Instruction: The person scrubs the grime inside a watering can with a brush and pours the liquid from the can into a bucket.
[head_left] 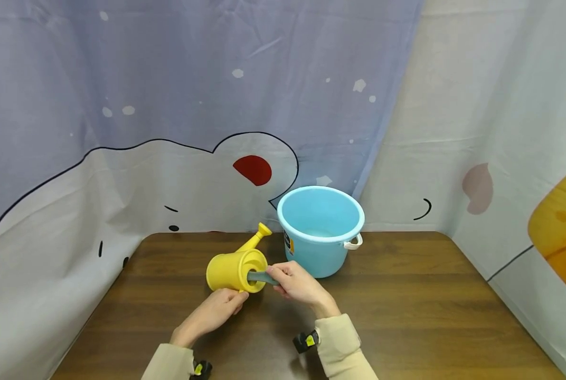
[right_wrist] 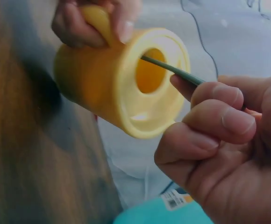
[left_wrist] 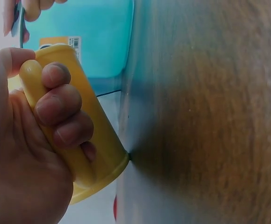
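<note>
My left hand (head_left: pixel 218 307) grips the handle (left_wrist: pixel 31 77) of a yellow watering can (head_left: pixel 226 271), fingers curled round it. The can lies tilted over, its top facing right and its spout (head_left: pixel 254 238) pointing to the back right. In the right wrist view the round opening (right_wrist: pixel 150 83) in its top shows. With thumb and fingers my right hand (head_left: pixel 298 285) pinches a thin grey-green handled tool (head_left: pixel 262 277). Its far end reaches into that opening and is hidden inside the can, so I cannot tell what kind of tool it is.
A light blue bucket (head_left: pixel 318 256) with a white handle piece (head_left: pixel 354 243) stands just behind and right of my hands. Both are on a dark wooden table (head_left: pixel 430 306). A printed curtain (head_left: pixel 183 105) hangs behind the table's back edge.
</note>
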Available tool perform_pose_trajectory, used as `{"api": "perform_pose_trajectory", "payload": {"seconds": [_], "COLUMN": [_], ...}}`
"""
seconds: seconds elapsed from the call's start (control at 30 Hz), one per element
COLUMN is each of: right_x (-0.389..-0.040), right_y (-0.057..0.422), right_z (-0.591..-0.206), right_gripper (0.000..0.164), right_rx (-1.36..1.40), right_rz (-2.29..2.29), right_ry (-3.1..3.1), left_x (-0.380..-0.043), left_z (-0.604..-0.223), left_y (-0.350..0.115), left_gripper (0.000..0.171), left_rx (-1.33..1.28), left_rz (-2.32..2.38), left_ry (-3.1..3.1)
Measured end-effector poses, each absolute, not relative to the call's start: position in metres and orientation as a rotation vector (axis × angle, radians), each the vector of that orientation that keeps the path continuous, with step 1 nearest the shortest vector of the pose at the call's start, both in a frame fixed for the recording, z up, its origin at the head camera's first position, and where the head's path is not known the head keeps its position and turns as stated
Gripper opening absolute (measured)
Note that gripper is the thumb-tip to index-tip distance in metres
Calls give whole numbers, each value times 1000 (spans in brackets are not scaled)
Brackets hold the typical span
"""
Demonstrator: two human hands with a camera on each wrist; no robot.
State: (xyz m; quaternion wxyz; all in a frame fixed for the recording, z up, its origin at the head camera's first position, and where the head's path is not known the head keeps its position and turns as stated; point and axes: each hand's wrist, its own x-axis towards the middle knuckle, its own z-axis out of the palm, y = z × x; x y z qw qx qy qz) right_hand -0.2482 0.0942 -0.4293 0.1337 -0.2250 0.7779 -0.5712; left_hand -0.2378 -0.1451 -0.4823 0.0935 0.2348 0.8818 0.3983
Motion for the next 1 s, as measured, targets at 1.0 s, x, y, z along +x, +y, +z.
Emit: {"api": "perform_pose_trajectory", "payload": {"seconds": [1.0], "right_x": [-248], "right_y": [114], "right_z": [-423], "right_gripper": [40], "right_rx": [-751], "right_rz": [-1514], "right_ry": [2309], "left_x": [-238], "left_z": [-483], "left_y": [-146], "left_gripper": [56], "left_rx": [695], "left_rz": [1177], "left_ry": [2630]}}
